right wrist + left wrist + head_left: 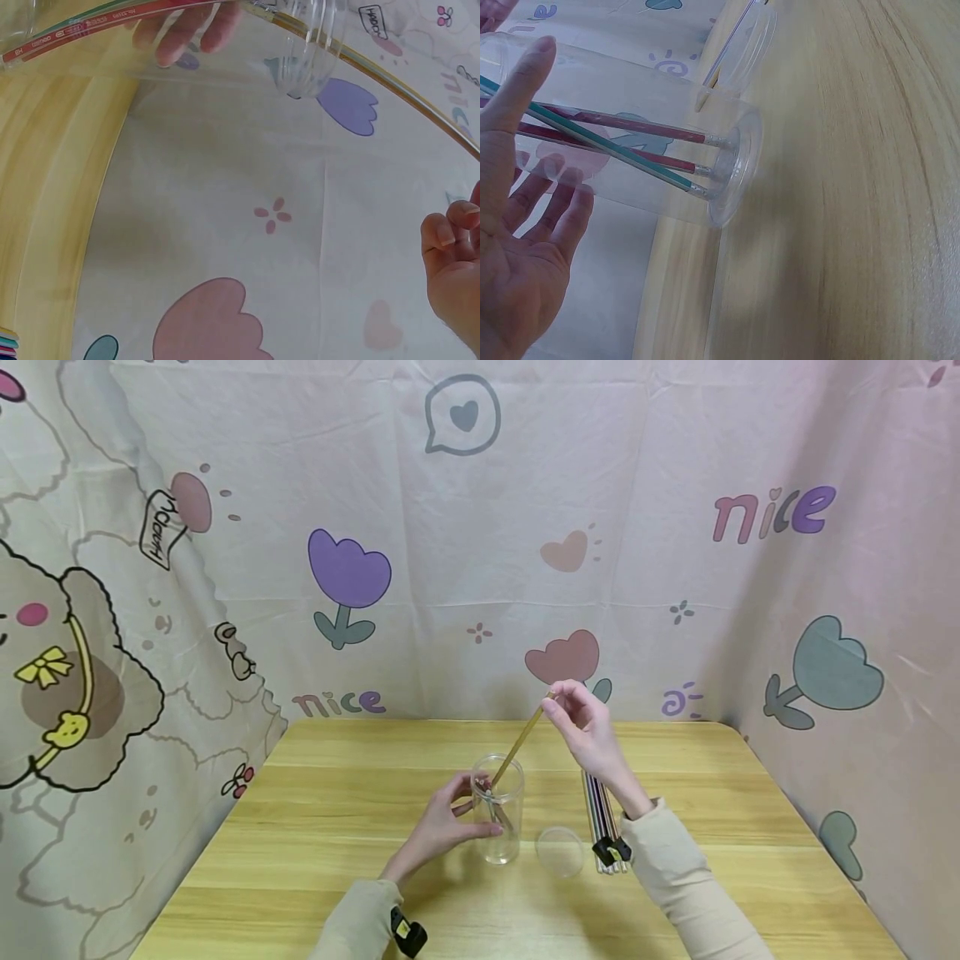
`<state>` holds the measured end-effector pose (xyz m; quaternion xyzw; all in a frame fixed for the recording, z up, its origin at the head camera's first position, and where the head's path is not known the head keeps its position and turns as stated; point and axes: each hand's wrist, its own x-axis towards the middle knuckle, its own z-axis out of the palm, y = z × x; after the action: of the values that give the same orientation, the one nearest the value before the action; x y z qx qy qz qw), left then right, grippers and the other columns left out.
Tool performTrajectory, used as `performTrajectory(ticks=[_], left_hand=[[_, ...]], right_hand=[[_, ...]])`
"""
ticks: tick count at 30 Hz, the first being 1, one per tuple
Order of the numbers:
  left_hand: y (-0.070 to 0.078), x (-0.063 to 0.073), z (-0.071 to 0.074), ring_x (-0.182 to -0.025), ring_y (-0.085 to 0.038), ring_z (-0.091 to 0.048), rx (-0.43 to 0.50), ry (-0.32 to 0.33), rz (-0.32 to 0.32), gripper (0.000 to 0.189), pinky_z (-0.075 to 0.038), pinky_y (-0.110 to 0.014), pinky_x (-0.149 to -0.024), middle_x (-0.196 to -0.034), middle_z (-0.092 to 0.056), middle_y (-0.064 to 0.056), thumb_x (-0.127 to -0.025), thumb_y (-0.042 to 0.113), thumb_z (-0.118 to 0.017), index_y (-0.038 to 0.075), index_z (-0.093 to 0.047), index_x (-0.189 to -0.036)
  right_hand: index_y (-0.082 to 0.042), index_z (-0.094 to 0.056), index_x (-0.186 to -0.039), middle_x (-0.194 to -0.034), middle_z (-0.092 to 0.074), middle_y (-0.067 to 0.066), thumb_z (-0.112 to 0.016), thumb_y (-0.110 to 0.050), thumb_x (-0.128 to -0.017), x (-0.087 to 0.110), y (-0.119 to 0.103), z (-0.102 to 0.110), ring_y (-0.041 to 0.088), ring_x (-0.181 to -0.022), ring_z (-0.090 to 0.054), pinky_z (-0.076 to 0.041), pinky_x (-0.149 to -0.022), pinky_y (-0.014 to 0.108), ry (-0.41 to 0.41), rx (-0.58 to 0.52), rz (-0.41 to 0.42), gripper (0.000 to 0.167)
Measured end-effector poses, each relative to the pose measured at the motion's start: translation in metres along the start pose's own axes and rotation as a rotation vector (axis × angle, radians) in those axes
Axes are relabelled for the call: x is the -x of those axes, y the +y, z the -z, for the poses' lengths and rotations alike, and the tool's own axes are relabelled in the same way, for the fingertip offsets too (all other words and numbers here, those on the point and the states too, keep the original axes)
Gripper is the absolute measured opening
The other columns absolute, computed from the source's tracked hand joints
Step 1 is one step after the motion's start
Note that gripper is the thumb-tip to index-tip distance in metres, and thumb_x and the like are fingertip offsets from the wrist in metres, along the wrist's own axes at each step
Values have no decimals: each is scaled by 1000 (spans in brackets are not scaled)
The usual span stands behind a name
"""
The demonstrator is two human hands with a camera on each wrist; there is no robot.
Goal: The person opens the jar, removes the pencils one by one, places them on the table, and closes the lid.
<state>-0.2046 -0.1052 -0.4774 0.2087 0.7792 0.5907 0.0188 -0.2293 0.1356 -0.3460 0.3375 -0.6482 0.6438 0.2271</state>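
A clear plastic jar (498,814) stands upright on the wooden table (337,827). My left hand (480,807) grips its side, thumb in front and fingers behind. In the left wrist view the jar (645,142) holds red pencils (630,129) and a green pencil (607,142) resting on its bottom, with my left hand (551,127) wrapped round it. My right hand (553,700) pinches the top of a tan pencil (521,745) that slants down into the jar's mouth. In the right wrist view the tan pencil (405,94) runs from my right hand (450,232) toward the jar (304,45).
The jar's clear lid (560,850) lies flat just right of it. A bundle of several pencils (600,814) lies on the table under my right forearm. Printed cloth walls (465,568) close in the back and both sides.
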Motion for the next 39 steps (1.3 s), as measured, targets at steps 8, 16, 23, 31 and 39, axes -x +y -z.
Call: performTrajectory(ticks=[8, 16, 23, 31, 39], left_hand=[[1, 0, 0, -126, -26, -58, -7, -3, 1, 76, -51, -47, -112, -136, -62, 0, -71, 22, -92, 24, -55, -136], [2, 0, 0, -127, -27, -58, -12, 3, 0, 76, -51, -46, -111, -136, -62, -2, -70, 23, -93, 22, -55, -136], [1, 0, 0, -126, -28, -59, -18, 3, -12, 76, -52, -47, -110, -137, -62, -4, -70, 23, -93, 21, -55, -136], [-1, 0, 0, -125, -29, -59, -19, 2, -28, 75, -53, -46, -109, -137, -62, -6, -71, 22, -92, 20, -55, -136], [-3, -1, 0, -125, -26, -59, -17, 9, -21, 74, -54, -43, -109, -136, -63, -2, -71, 22, -92, 21, -55, -135]], right_hand=[[-11, -56, -106, -95, -66, -5, -46, 11, -99, -2, 1, 8, 6, -67, -48, -35, -50, 18, 29, -162, -6, 25], [-10, -55, -105, -94, -70, -1, -46, -1, -105, -4, 0, 16, 8, -63, -53, -41, -51, 17, 87, -344, -41, 14], [-7, -54, -107, -90, -70, 4, -47, -5, -105, -6, -4, 20, 10, -62, -56, -45, -50, 17, 148, -506, -57, 8], [-3, -54, -106, -89, -70, 6, -47, -6, -105, -6, -7, 25, 10, -62, -57, -47, -51, 17, 233, -582, -79, 7], [-2, -55, -108, -91, -69, 9, -51, 0, -103, -6, -8, 32, 11, -63, -58, -48, -50, 17, 257, -593, -43, 8]])
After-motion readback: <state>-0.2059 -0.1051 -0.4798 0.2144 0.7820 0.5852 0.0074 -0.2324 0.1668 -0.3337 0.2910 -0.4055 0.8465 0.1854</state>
